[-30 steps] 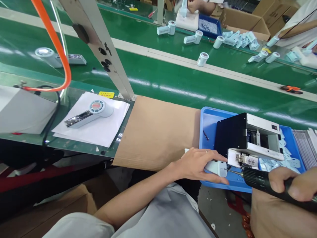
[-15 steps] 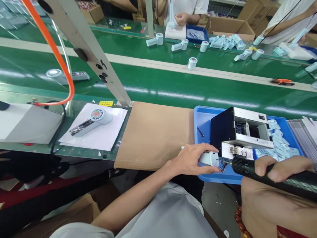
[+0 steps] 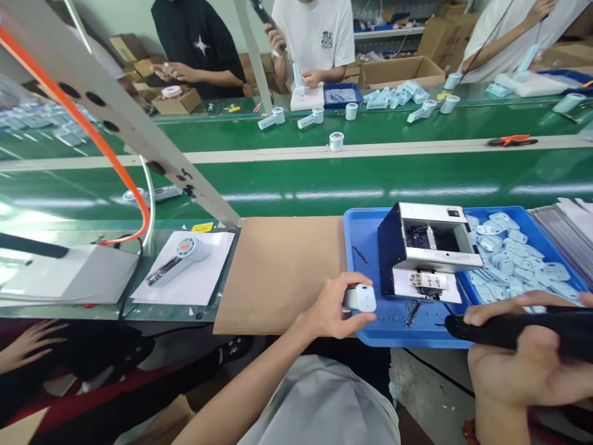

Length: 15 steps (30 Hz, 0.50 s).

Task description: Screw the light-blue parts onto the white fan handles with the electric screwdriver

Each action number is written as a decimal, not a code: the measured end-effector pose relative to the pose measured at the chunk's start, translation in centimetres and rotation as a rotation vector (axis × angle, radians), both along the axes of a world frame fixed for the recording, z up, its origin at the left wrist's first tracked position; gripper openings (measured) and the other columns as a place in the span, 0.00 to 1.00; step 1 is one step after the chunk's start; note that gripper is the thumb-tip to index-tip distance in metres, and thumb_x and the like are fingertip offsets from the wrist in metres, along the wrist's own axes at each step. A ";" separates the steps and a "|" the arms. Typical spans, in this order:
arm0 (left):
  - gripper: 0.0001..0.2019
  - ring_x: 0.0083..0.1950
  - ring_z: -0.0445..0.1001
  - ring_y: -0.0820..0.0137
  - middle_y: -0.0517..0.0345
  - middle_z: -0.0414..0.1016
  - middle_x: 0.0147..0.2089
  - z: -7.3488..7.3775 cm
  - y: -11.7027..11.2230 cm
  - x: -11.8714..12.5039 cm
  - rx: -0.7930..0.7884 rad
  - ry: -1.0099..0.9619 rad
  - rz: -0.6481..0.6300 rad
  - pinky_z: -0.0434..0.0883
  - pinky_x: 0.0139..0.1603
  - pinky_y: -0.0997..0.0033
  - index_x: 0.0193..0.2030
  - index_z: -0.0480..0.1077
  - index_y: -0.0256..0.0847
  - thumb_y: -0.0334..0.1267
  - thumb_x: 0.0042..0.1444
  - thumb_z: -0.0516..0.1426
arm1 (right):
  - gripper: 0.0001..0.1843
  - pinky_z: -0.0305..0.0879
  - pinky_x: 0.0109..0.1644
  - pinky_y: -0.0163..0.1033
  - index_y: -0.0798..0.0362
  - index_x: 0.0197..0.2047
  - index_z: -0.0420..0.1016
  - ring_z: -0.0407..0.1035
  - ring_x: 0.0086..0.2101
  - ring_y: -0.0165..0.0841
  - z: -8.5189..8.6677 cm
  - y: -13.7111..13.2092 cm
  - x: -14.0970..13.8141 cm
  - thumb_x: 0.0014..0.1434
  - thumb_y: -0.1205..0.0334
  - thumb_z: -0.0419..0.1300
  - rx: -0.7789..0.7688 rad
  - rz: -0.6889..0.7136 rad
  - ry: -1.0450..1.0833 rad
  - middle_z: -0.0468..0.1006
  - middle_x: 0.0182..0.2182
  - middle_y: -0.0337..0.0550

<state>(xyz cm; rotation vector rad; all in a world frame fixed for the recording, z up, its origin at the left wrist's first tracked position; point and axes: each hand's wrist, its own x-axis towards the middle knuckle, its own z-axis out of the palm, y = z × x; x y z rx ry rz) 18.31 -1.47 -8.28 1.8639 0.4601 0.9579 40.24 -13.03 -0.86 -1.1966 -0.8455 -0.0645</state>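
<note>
White plastic housing (image 3: 360, 298), a short stubby piece, sits at about six o'clock in the view, above the front edge of a blue tray (image 3: 365, 238) and just beside a cardboard sheet (image 3: 278, 275). The left hand (image 3: 330, 307) has its grip closed on it, fingers wrapped around the housing and its white end showing past them.

At about four o'clock, the right hand (image 3: 519, 355) has its grip clamped around a black electric screwdriver (image 3: 519, 327). The fingers curl over the barrel, and the nose points left toward the housing, apart from it with bare tray between.

In the tray stands an open metal fixture (image 3: 428, 238), black and silver. Small screws (image 3: 410, 315) lie scattered in front of it, and flat white parts (image 3: 509, 262) are heaped to its right.

At about nine o'clock, a white fan (image 3: 178, 262) lies on a paper sheet (image 3: 208, 278). Around twelve o'clock, a green conveyor belt (image 3: 324, 179) carries white housings (image 3: 336, 141) and orange-handled pliers (image 3: 512, 141). Beyond it, one co-worker in a white T-shirt (image 3: 315, 37) and another in a black T-shirt (image 3: 194, 43) handle small pieces.
</note>
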 end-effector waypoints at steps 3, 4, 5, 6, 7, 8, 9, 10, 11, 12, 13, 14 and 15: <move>0.24 0.34 0.72 0.68 0.57 0.74 0.42 -0.6 -0.1 0.2 0.022 -0.025 -0.008 0.70 0.36 0.66 0.62 0.64 0.46 0.56 0.68 0.62 | 0.29 0.67 0.32 0.48 0.40 0.68 0.77 0.69 0.25 0.38 -1.4 -0.8 1.7 0.69 0.41 0.71 -0.040 0.092 0.015 0.77 0.44 0.42; 0.24 0.34 0.71 0.69 0.57 0.73 0.42 -0.7 -0.2 0.3 0.026 -0.018 -0.011 0.69 0.36 0.66 0.61 0.62 0.46 0.56 0.69 0.61 | 0.31 0.69 0.34 0.50 0.39 0.68 0.77 0.70 0.26 0.40 -1.7 -1.2 2.2 0.69 0.34 0.70 -0.073 0.118 0.036 0.77 0.44 0.42; 0.24 0.35 0.71 0.69 0.57 0.72 0.42 -0.8 -0.3 0.3 0.032 -0.010 -0.012 0.70 0.37 0.65 0.61 0.60 0.46 0.56 0.69 0.60 | 0.35 0.71 0.37 0.53 0.40 0.66 0.77 0.71 0.27 0.43 -1.8 -1.5 2.8 0.69 0.26 0.66 -0.111 0.139 0.059 0.78 0.42 0.44; 0.23 0.35 0.71 0.69 0.57 0.72 0.43 -0.7 -0.4 0.4 0.038 0.000 -0.011 0.70 0.37 0.65 0.60 0.58 0.47 0.56 0.70 0.59 | 0.39 0.72 0.38 0.56 0.42 0.64 0.77 0.72 0.28 0.47 -2.0 -1.8 3.4 0.69 0.19 0.59 -0.155 0.146 0.080 0.79 0.40 0.45; 0.22 0.36 0.72 0.68 0.57 0.71 0.44 -0.6 -0.5 0.3 0.044 0.016 -0.009 0.71 0.37 0.65 0.60 0.56 0.47 0.56 0.71 0.58 | 0.42 0.72 0.40 0.59 0.45 0.61 0.78 0.73 0.30 0.50 -2.2 -2.1 4.2 0.69 0.16 0.53 -0.201 0.132 0.098 0.79 0.36 0.47; 0.21 0.37 0.73 0.68 0.56 0.71 0.45 -0.4 -0.5 0.2 0.051 0.039 -0.007 0.72 0.38 0.65 0.59 0.54 0.48 0.55 0.72 0.57 | 0.42 0.72 0.42 0.61 0.47 0.57 0.79 0.73 0.30 0.52 -2.4 -2.2 5.1 0.70 0.17 0.50 -0.243 0.089 0.109 0.78 0.33 0.47; 0.21 0.39 0.74 0.67 0.55 0.72 0.46 0.0 -0.2 -0.1 0.062 0.072 -0.004 0.73 0.39 0.65 0.59 0.53 0.48 0.54 0.72 0.57 | 0.37 0.73 0.47 0.63 0.48 0.52 0.79 0.73 0.32 0.53 -2.8 -2.4 6.1 0.70 0.22 0.53 -0.295 0.025 0.106 0.78 0.32 0.48; 0.20 0.40 0.75 0.67 0.54 0.73 0.47 0.4 0.2 -0.5 0.075 0.117 0.002 0.74 0.40 0.64 0.58 0.53 0.48 0.53 0.72 0.57 | 0.30 0.72 0.53 0.65 0.48 0.49 0.80 0.74 0.35 0.53 -3.4 -2.5 7.3 0.69 0.29 0.58 -0.361 -0.054 0.085 0.79 0.34 0.49; 0.19 0.41 0.77 0.66 0.54 0.74 0.48 1.0 1.0 -1.0 0.092 0.172 0.011 0.74 0.41 0.63 0.58 0.54 0.48 0.51 0.71 0.58 | 0.23 0.69 0.60 0.66 0.48 0.47 0.81 0.75 0.39 0.53 -4.1 -2.6 8.6 0.67 0.37 0.62 -0.440 -0.131 0.048 0.80 0.38 0.50; 0.19 0.42 0.78 0.65 0.53 0.75 0.48 1.6 2.1 -1.4 0.112 0.236 0.026 0.75 0.42 0.62 0.57 0.55 0.48 0.50 0.70 0.60 | 0.20 0.64 0.65 0.68 0.48 0.47 0.82 0.75 0.43 0.55 -4.9 -2.7 9.8 0.64 0.42 0.65 -0.538 -0.183 0.006 0.81 0.42 0.51; 0.19 0.43 0.78 0.64 0.53 0.76 0.49 2.2 3.6 -1.9 0.133 0.305 0.049 0.75 0.43 0.61 0.57 0.57 0.48 0.49 0.69 0.61 | 0.20 0.60 0.69 0.70 0.48 0.48 0.84 0.75 0.47 0.57 -5.9 -2.8 11.0 0.62 0.42 0.66 -0.650 -0.198 -0.038 0.81 0.46 0.52; 0.20 0.43 0.79 0.63 0.52 0.77 0.50 2.9 5.3 -2.2 0.154 0.375 0.082 0.75 0.44 0.61 0.57 0.59 0.48 0.49 0.68 0.62 | 0.24 0.57 0.72 0.71 0.48 0.50 0.85 0.74 0.51 0.60 -6.9 -2.9 12.0 0.62 0.40 0.64 -0.756 -0.186 -0.081 0.82 0.48 0.54; 0.20 0.44 0.79 0.62 0.52 0.78 0.51 3.6 7.3 -2.4 0.173 0.445 0.120 0.75 0.45 0.61 0.57 0.60 0.47 0.49 0.68 0.63 | 0.28 0.56 0.73 0.72 0.49 0.52 0.86 0.73 0.55 0.64 -7.9 -2.9 12.9 0.62 0.38 0.62 -0.846 -0.163 -0.119 0.82 0.50 0.56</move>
